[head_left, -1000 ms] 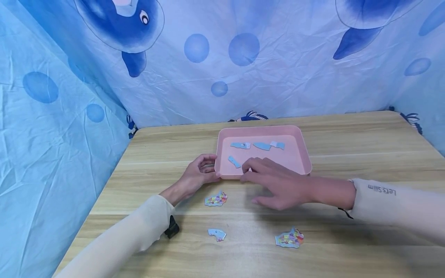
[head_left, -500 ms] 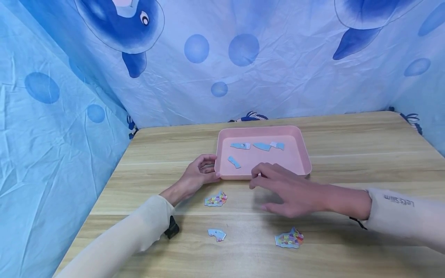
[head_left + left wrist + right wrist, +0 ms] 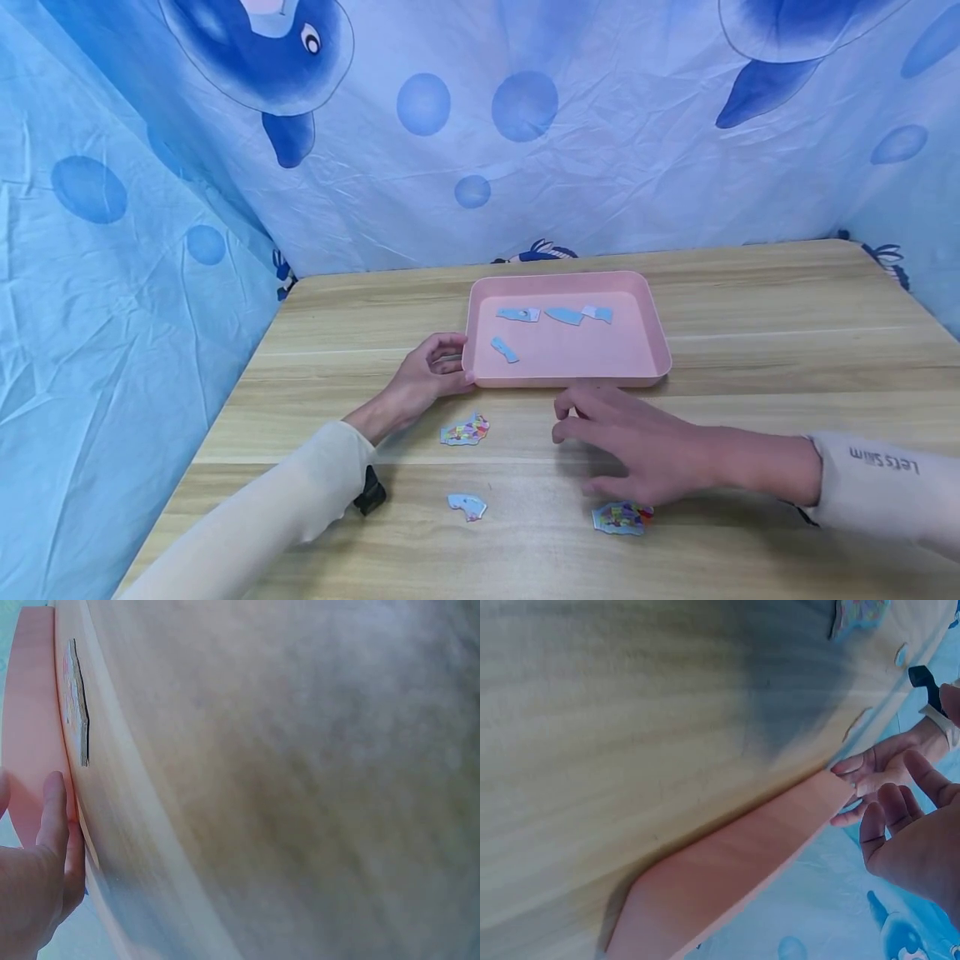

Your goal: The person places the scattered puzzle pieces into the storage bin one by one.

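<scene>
At the front left corner of a pink tray [image 3: 570, 382], my left hand [image 3: 423, 375] holds the rim, fingers on the side wall and thumb at the corner. My right hand [image 3: 637, 442] hovers above the table in front of the tray, its fingers loosely bent and holding nothing. Partly beneath it lies a colourful puzzle piece [image 3: 618, 518]. Another multicoloured puzzle piece [image 3: 465, 430] lies near my left hand, and a small light-blue piece [image 3: 467, 506] sits closer to me. Inside the tray are several blue pieces, among them a slanted one [image 3: 505, 350].
The wooden table [image 3: 787, 333] extends on both sides of the tray. Behind and to the left hangs a blue cloth [image 3: 345, 208] with dolphin prints. A black strap device [image 3: 371, 492] is on my left wrist.
My right hand has drawn back from the tray's front edge, toward me and to the right, now partly covering the right-hand puzzle piece. My left hand and the tray stay put.
</scene>
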### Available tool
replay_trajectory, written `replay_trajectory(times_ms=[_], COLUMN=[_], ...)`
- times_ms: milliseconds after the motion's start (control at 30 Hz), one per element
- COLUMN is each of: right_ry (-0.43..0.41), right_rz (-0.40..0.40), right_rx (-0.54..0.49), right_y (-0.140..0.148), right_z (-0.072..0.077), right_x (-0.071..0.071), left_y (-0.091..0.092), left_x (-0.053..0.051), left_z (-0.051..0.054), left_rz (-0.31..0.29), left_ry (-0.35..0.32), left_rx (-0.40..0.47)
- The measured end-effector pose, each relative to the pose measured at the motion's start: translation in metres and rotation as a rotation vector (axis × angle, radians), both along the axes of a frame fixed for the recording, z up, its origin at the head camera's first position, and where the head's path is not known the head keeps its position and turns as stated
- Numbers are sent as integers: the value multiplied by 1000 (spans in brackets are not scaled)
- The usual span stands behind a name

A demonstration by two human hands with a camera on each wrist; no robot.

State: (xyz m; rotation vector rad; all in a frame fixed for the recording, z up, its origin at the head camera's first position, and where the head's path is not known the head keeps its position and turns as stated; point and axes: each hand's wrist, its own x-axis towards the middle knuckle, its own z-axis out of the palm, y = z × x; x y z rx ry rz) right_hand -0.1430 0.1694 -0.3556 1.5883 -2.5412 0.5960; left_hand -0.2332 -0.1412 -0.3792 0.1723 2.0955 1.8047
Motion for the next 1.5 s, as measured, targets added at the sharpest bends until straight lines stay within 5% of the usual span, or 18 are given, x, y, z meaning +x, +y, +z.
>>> replay_trajectory(times_ms=[400,633,867,1500], right_ry=[23,-31,-82,-20], right_rz=[54,27,16,36], right_rx=[10,59,69,90], right_y=[13,20,26,28], right_z=[-12,-17,-26,-32], right_x=[21,31,30,27], left_y=[1,0,0,1], left_x=[-1,-1,-2,-1], left_z=[0,0,-1,-3], left_rz=[11,5,16,16], left_ry=[-5,-3,-14,-30], left_rx=[10,-5,5,50])
